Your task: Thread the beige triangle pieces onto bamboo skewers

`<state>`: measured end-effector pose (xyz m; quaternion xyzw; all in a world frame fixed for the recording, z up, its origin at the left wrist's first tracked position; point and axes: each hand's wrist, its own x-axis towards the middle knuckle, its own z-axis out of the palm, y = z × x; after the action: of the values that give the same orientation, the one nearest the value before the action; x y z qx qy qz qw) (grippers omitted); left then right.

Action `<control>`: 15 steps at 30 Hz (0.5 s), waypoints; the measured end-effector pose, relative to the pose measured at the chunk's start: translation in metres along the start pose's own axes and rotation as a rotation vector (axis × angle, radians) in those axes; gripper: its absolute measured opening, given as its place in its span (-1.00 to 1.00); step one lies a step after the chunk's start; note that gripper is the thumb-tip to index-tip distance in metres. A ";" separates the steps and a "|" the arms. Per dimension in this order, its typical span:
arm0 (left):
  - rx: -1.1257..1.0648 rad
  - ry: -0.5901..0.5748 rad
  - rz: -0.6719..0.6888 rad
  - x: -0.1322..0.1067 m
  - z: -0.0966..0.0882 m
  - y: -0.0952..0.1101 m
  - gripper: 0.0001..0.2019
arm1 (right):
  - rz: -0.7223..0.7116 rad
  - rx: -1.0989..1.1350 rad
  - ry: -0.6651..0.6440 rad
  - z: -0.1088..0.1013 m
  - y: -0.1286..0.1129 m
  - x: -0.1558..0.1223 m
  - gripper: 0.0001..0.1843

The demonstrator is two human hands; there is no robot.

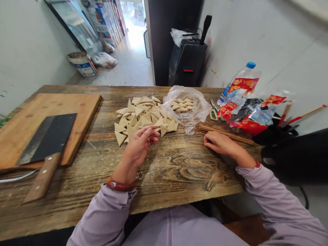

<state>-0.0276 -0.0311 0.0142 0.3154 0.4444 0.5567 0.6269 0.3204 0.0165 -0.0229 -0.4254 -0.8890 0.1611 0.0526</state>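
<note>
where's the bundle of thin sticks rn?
Head view, right of centre on the wooden table: the stick bundle lies just beyond the right hand, on the near side of the scissors.

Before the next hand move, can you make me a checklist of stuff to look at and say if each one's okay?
1. Triangles near the left hand: ok, the pile of tan triangles lies right by the left hand.
2. Left hand free: cannot tell, its fingers are curled.
3. Thin sticks within reach: ok, the thin sticks lie by the right hand.
4. Right hand gripping a stick: cannot tell, its fingers hide that.
5. Cleaver away from both hands: ok, the cleaver lies off to the left.
6. Cleaver fully on the board: not ok, its handle sticks out past the cutting board.
</note>
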 end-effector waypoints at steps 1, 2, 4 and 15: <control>-0.002 -0.001 0.000 0.000 0.000 0.000 -0.70 | -0.013 -0.007 -0.006 -0.001 0.000 0.002 -0.88; -0.003 0.000 -0.001 0.000 -0.001 0.000 -0.70 | -0.021 -0.011 -0.003 -0.003 -0.002 0.004 -0.87; -0.005 0.006 -0.007 0.000 -0.001 -0.001 -0.69 | -0.019 -0.018 0.022 -0.007 -0.007 0.008 -0.85; 0.013 0.024 -0.036 -0.001 -0.001 -0.001 -0.64 | -0.138 0.006 0.132 -0.012 -0.027 0.011 -0.81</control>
<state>-0.0279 -0.0325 0.0131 0.3049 0.4611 0.5460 0.6295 0.2962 0.0125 -0.0030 -0.3725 -0.9104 0.1314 0.1232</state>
